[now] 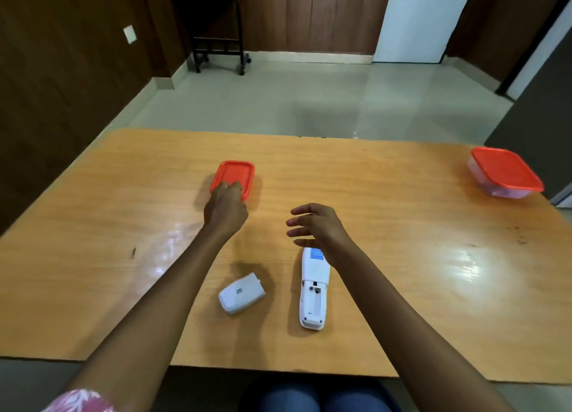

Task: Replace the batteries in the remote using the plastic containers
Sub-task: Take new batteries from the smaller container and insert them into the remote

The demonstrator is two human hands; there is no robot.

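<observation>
- The remote [313,288] lies face down on the wooden table [402,257], near the person's edge; every place below is given from it.
- Its battery bay at the near end is open and looks empty, so the cover is off and the old cells appear to be out.
- The battery cover [242,293] rests on the table just beside the remote, on its left, apart from it.
- Beyond the remote and to its left sits the near container [238,171], with its red lid on.
- The left hand [225,209] is curled with its fingers on the near edge of that lid; whether it grips the lid or only rests on it cannot be told.
- The right hand [315,226] hovers just past the remote's far end, fingers spread and holding nothing.
- Well away to the remote's right, near the table's far corner, stands the second container [507,173], clear-walled with a red lid shut; something small and dark seems to lie inside, too blurred to name.
- The near container's walls are hidden by the lid and the hand, so its contents cannot be told.
- No batteries show loose on the table.
- As a judgement, what is left: fetching fresh cells from a container, seating them in the bay and snapping the cover back on.
</observation>
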